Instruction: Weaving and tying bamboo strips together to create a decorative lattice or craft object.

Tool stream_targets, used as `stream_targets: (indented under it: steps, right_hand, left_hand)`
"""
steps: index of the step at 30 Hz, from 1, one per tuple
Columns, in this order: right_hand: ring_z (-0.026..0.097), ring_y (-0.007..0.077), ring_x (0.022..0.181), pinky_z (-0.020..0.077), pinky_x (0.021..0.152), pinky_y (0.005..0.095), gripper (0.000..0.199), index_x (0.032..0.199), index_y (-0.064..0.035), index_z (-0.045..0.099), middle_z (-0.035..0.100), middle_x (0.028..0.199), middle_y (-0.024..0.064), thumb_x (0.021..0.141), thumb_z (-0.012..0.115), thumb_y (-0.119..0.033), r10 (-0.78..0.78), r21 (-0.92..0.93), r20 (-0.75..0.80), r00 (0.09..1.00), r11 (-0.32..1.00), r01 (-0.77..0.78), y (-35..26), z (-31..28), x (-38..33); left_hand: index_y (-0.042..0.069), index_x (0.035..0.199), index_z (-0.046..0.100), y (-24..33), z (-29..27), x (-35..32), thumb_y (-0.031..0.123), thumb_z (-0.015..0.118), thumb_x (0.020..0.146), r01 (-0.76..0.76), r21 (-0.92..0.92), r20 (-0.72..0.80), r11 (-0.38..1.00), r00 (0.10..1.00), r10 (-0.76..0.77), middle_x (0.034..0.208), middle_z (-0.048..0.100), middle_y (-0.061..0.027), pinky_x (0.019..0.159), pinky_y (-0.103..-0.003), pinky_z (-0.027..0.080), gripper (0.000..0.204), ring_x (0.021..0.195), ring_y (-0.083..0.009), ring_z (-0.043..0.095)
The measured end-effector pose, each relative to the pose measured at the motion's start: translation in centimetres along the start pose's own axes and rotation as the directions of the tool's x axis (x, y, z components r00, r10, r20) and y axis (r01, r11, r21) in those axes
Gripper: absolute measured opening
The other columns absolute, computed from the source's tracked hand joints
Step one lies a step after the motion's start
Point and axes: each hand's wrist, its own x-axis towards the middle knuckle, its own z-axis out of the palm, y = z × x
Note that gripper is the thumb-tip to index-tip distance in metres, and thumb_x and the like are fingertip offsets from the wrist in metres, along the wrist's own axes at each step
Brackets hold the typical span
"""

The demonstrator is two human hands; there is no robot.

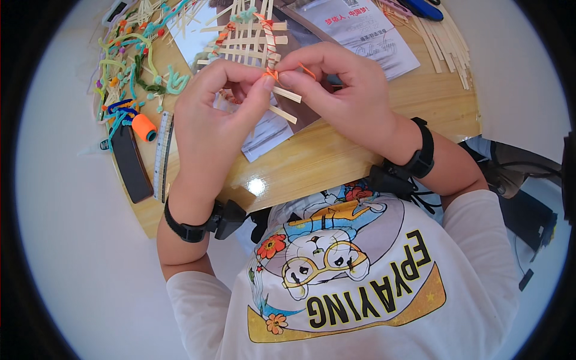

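Note:
Both hands meet over a lattice of thin pale wooden strips (255, 43), woven crosswise and wrapped with orange and pale green yarn. My left hand (219, 99) is closed in a pinch on the lattice's near end, where orange yarn (271, 74) winds round a strip. Against it, my right hand (354, 78) pinches the same wrapped spot. A loop of the yarn stands up by the right fingers. Two bare strip ends stick out below the fingertips. The pinching fingers hide part of the wrapping.
Colourful fuzzy craft stems (141, 66) lie in a heap at the left. Nearer are an orange thread spool (144, 127), a clear ruler (162, 157) and a dark phone-like slab (132, 165). Printed sheets (393, 51) lie under the lattice; loose wooden strips (447, 51) are at right.

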Motion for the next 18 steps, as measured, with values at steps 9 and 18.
stream_targets:
  steps: [9, 18]
  right_hand:
    - [0.049, 0.0021, 0.056, 0.0395, 0.051, 0.0197, 0.016, 0.095, -0.0032, 0.066, 0.056, 0.062, -0.0026, 0.086, 0.069, -0.016, 0.201, 0.159, 0.043, 0.979, 0.966, -0.205, -0.2, 0.31, 0.2]
    - [0.045, 0.0007, 0.059, 0.0351, 0.052, 0.019, 0.017, 0.097, -0.0008, 0.064, 0.051, 0.065, -0.0072, 0.09, 0.064, -0.017, 0.339, 0.267, 0.2, 0.919, 0.884, -0.384, -0.12, 0.15, 0.55]
  left_hand:
    - [0.001, 0.083, 0.067, 0.06, 0.27, -0.22, 0.007, 0.073, 0.081, -0.048, 0.059, -0.007, 0.997, 0.999, 0.049, 0.074, 0.062, -0.0023, 0.063, -0.022, 0.045, 0.009, 0.067, -0.0088, 0.054]
    - [0.001, 0.084, 0.067, -0.26, 0.22, -0.14, 0.005, 0.072, 0.082, -0.081, 0.046, 0.006, 0.996, 0.997, 0.081, 0.075, 0.062, -0.0022, 0.064, -0.022, 0.045, 0.007, 0.068, -0.0087, 0.054]
